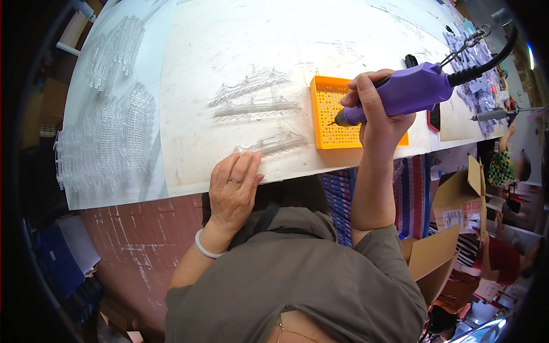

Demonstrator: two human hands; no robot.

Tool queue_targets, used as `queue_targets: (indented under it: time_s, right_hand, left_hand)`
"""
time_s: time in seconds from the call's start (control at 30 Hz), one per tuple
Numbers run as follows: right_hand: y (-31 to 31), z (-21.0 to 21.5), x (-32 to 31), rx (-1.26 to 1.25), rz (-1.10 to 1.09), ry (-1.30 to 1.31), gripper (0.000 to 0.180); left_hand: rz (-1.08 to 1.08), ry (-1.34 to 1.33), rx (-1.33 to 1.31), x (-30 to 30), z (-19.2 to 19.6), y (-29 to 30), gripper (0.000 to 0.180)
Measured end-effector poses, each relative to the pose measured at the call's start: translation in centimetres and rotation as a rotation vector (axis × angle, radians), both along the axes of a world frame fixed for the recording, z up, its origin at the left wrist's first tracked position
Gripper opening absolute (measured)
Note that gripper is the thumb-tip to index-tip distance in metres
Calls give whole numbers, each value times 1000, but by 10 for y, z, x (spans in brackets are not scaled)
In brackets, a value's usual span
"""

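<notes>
My right hand (382,117) is wrapped round a purple electric screwdriver (416,88), whose cord and hanging chain run off to the upper right. Its thin bit points down over an orange perforated tray (314,114); whether the bit touches anything there I cannot tell. At the table's front edge, my left hand (235,183) lies with its fingers stretched out, a ring on one of them. The fingertips are beside the near end of a clear toothed plastic strip (273,143). Farther back lie two more clear strips, a middle one (257,108) and a far one (249,87).
Piles of clear plastic parts (108,137) cover the table's left side. On the far right is a heap of pale purplish parts (472,80). A red-and-black object (434,119) sits right of the tray. Open cardboard boxes (457,200) stand below right, with other people beyond.
</notes>
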State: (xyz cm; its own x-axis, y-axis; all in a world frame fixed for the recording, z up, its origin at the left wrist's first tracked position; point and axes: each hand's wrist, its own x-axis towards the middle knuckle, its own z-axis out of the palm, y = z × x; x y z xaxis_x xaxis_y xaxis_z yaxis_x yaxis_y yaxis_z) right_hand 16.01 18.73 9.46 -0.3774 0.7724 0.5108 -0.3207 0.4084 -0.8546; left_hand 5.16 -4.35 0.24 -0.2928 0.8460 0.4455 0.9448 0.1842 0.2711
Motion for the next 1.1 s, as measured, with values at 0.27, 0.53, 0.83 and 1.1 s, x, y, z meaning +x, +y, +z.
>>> queue_targets:
  time_s: [0.27, 0.53, 0.83, 1.1]
  right_hand:
    - [0, -5, 1, 1, 15, -13, 3]
    - [-5, -2, 0, -38, 5, -35, 3]
    - [-5, -1, 3, 3, 62, 13, 4]
    - [-30, 27, -15, -18, 257, 295, 8]
  left_hand:
    - [1, -3, 6, 2, 0, 1, 43]
    - [11, -10, 11, 3, 0, 1, 44]
    - [13, -14, 33, 1, 1, -1, 43]
    - [-23, -52, 50, -1, -1, -6, 42]
